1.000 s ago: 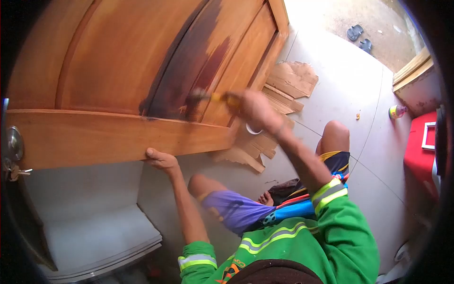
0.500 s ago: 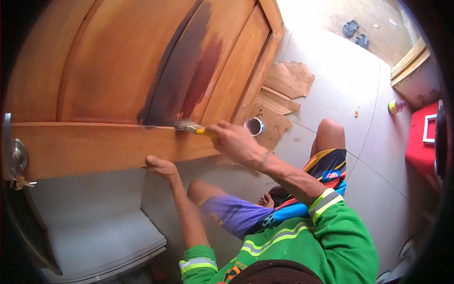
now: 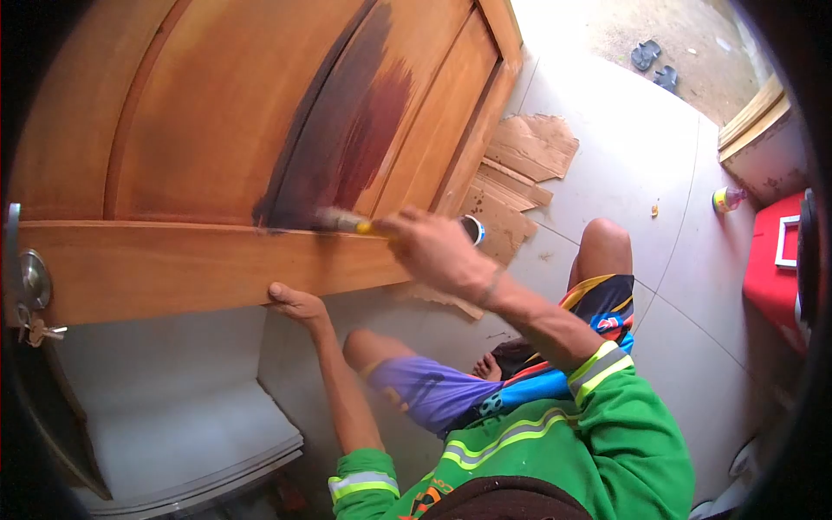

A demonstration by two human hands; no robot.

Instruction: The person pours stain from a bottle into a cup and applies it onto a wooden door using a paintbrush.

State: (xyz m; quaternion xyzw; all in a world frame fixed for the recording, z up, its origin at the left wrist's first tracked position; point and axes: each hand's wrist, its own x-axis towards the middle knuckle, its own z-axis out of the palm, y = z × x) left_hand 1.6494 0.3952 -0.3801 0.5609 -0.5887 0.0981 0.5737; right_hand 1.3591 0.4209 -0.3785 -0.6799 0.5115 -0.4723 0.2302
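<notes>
My right hand (image 3: 438, 256) is closed round the yellow handle of a paintbrush (image 3: 351, 222), whose bristles, blurred, touch the lower part of a door panel. A dark, wet-looking stain (image 3: 325, 143) with a reddish right side covers part of that panel on the wooden door (image 3: 217, 113). My left hand (image 3: 295, 304) holds the door's near edge, its thumb on the face and the other fingers hidden underneath. Partly behind my right hand, a small tub (image 3: 473, 230) stands on cardboard.
Torn cardboard (image 3: 533, 147) lies on the tiled floor (image 3: 607, 156). A door knob (image 3: 35, 279) with keys (image 3: 39, 331) is at the left. At the right are a bottle (image 3: 728, 199) and a red object (image 3: 767, 282). Sandals (image 3: 646, 55) lie at the top right.
Since a second ago, my right hand and the brush have come down towards the panel's lower end, and the reddish stain looks broader. My left hand keeps its place on the edge.
</notes>
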